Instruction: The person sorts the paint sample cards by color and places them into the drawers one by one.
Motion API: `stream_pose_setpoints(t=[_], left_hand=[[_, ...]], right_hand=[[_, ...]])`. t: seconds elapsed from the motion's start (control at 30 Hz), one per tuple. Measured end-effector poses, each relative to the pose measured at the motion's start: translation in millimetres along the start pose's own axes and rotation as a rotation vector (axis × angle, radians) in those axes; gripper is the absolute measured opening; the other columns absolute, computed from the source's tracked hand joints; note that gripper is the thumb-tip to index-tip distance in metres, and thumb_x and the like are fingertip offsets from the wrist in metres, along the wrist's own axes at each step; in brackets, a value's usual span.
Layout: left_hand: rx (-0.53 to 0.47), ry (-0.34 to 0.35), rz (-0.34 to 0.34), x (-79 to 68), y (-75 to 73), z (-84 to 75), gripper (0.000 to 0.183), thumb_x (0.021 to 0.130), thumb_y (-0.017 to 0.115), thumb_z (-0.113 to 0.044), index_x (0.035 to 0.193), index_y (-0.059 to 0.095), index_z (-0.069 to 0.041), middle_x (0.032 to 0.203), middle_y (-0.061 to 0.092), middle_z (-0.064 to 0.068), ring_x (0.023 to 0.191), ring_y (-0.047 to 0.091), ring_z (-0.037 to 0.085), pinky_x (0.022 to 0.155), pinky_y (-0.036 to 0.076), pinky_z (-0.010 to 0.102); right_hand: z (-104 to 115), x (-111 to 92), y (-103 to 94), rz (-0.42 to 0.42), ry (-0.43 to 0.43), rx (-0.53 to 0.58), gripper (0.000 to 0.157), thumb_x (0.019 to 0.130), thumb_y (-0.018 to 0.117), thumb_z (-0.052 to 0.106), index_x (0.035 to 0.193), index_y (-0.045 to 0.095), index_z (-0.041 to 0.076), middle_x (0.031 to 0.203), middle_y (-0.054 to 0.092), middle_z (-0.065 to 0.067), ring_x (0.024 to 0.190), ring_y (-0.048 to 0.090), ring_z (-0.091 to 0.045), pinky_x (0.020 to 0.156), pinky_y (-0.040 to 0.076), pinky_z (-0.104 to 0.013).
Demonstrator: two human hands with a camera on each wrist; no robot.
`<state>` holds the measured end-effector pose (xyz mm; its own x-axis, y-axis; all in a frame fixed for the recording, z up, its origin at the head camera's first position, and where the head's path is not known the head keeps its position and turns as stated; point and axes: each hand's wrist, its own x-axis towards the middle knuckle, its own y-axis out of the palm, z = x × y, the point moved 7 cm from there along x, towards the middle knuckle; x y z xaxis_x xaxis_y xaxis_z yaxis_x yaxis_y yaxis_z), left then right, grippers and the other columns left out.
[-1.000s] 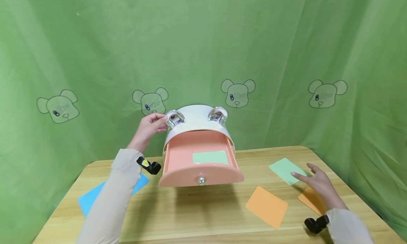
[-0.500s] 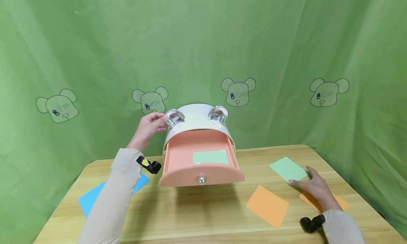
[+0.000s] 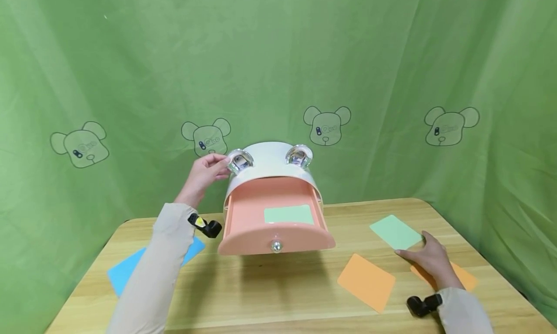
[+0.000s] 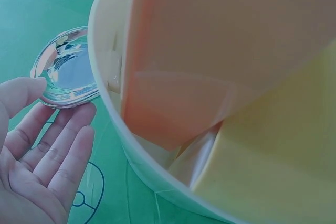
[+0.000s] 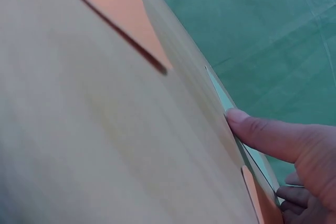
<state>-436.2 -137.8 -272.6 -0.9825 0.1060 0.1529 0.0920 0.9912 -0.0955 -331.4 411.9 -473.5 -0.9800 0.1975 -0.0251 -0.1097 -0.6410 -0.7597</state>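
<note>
My right hand (image 3: 432,259) grips the right green card (image 3: 395,231) by its near end; farther left, my left hand (image 3: 206,172) pinches a silver eye (image 3: 241,162).

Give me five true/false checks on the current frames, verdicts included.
1. The left hand touches a shiny silver rounded eye on the white, dome-topped box. True.
2. The pink, curved-front drawer is shut. False: it is pulled open.
3. A light-green rectangular card lies inside the drawer. True.
4. The right hand touches a blue card. False: it touches another light-green rectangular card, on the wood-grain table.
5. Two orange rectangular cards are on the table, one fully visible, the other partly hidden by the right hand. True.
</note>
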Motion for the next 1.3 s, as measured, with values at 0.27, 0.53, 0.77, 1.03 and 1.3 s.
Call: stream_pose_setpoints(t=[0.27, 0.53, 0.77, 1.03, 1.3], left_hand=[[0.01, 0.013, -0.005, -1.0, 1.3, -0.9, 0.022, 0.092, 0.062, -0.019, 0.108, 0.058, -0.005, 0.089, 0.066, -0.004, 0.088, 0.066, 0.02, 0.086, 0.055, 0.032], [0.004, 0.023, -0.002, -0.8, 1.8, -2.0, 0.018, 0.092, 0.061, -0.017, 0.106, 0.059, -0.006, 0.087, 0.066, -0.004, 0.085, 0.065, 0.019, 0.085, 0.055, 0.031], [0.003, 0.019, -0.008, -1.9, 2.3, -2.5, 0.017, 0.092, 0.061, -0.017, 0.105, 0.059, -0.006, 0.087, 0.066, -0.004, 0.085, 0.065, 0.019, 0.084, 0.055, 0.031], [-0.002, 0.019, -0.017, -1.2, 0.3, -2.5, 0.016, 0.092, 0.061, -0.017, 0.104, 0.059, -0.007, 0.087, 0.066, -0.004, 0.083, 0.066, 0.017, 0.083, 0.056, 0.029], [-0.008, 0.014, -0.014, -0.4, 1.4, -1.0, 0.019, 0.091, 0.062, -0.017, 0.106, 0.059, -0.005, 0.088, 0.066, -0.003, 0.089, 0.066, 0.022, 0.079, 0.056, 0.024]], right_hand=[[0.2, -3.4, 0.3, -0.019, 0.004, 0.024, 0.118, 0.078, 0.072, 0.051, 0.14, -0.001, -0.018, 0.139, 0.011, -0.046, 0.123, 0.016, -0.063, 0.099, 0.024, -0.071], [1.7, -1.8, -0.4, -0.042, 0.014, 0.011, 0.118, 0.077, 0.073, 0.048, 0.141, -0.001, -0.017, 0.14, 0.011, -0.046, 0.124, 0.015, -0.062, 0.099, 0.024, -0.071], [1.0, -1.4, 0.6, -0.05, 0.03, 0.002, 0.118, 0.078, 0.071, 0.051, 0.142, -0.001, -0.015, 0.138, 0.014, -0.047, 0.123, 0.015, -0.063, 0.097, 0.026, -0.072], [4.0, -0.2, -0.2, -0.057, 0.007, 0.01, 0.117, 0.077, 0.072, 0.052, 0.141, 0.002, -0.016, 0.138, 0.017, -0.046, 0.122, 0.017, -0.063, 0.096, 0.028, -0.071], [5.2, 3.7, -1.7, -0.042, -0.051, -0.038, 0.115, 0.075, 0.073, 0.051, 0.139, 0.009, -0.02, 0.136, 0.023, -0.044, 0.114, 0.023, -0.058, 0.089, 0.034, -0.067]])
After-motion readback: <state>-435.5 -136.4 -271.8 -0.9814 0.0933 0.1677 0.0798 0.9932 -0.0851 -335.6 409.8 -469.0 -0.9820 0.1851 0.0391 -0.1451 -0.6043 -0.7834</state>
